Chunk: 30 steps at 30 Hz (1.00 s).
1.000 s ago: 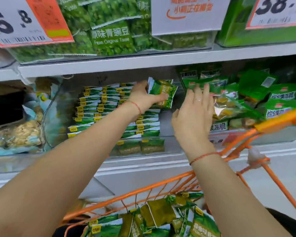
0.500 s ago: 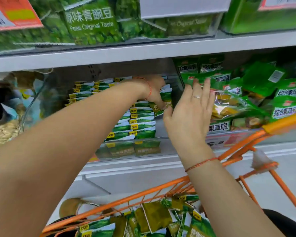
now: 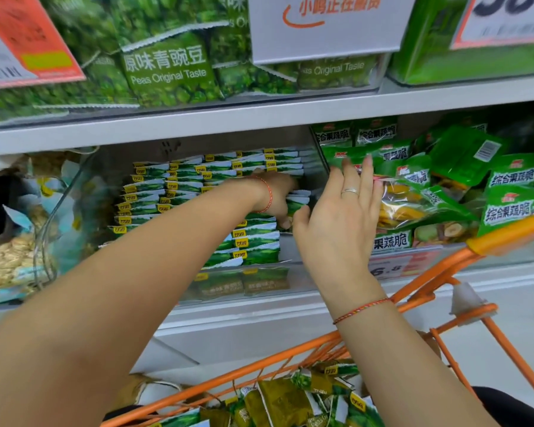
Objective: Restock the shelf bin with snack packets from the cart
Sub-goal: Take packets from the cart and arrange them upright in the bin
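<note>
Left hand (image 3: 276, 197) reaching forward, fingers hidden — right hand (image 3: 339, 217) raised, fingers straight.

Shop — price tags (image 3: 503, 23), stocked shelves (image 3: 198, 121)

One head-worn view faces forward and slightly down, close on the shelf bin (image 3: 290, 266) beyond the fingertips (image 3: 367, 160).

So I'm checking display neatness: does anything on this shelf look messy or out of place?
Yes. The green mixed fruit-and-vegetable crisp packets in the right-hand bin lie jumbled and tilted, unlike the flat, even rows of green-and-white pea packets in the clear middle bin.
</note>
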Tool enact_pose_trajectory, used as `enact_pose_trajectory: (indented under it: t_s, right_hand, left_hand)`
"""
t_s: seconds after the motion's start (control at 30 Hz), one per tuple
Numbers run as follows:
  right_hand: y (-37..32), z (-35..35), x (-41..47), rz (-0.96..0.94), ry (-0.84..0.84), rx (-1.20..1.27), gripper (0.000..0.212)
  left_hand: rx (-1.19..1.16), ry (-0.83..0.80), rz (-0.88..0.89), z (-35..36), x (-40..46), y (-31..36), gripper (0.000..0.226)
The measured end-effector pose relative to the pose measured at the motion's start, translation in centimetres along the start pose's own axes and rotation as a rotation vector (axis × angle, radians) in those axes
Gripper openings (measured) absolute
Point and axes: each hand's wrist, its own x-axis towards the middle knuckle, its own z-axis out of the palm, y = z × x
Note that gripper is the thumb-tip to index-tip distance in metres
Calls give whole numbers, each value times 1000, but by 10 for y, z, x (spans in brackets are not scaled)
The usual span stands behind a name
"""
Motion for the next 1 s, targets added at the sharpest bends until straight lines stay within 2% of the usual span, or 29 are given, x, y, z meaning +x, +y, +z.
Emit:
enact_pose_trajectory:
  t_s: [0.1, 0.23, 0.33, 0.43, 0.5, 0.6, 0.7, 0.8, 0.9, 1.0]
  right_hand:
    - [0, 1, 1, -4, 11, -12, 64]
    - [1, 3, 1, -5, 29, -20, 63]
    - [2, 4, 1, -8, 47, -21, 63]
    - [2, 4, 0, -12, 49, -8, 62]
    - [2, 4, 0, -13, 53, -9, 61]
    - [2, 4, 1, -6, 47, -16, 62]
    - [2, 4, 1, -9, 35, -19, 62]
    - [2, 5, 0, -14, 35, -21, 62]
    - [3, 5, 0, -14, 49, -18, 61]
    - [4, 5, -1, -33, 44, -28, 61]
  left_hand:
    - [46, 86, 11, 6, 10, 0, 56]
    - [95, 330, -45, 17, 16, -5, 80]
    - [29, 364, -111, 17, 10, -15, 91]
    - [-47, 392, -83, 11, 3, -26, 85]
    - [-77, 444, -35, 8, -1, -29, 71]
    - [12, 433, 7, 12, -5, -25, 54]
    - [157, 348, -51, 16, -4, -15, 57]
    - [277, 335, -81, 16, 1, -9, 55]
    - [325, 374, -51, 19, -1, -7, 57]
    - [260, 463, -45, 22, -14, -16, 56]
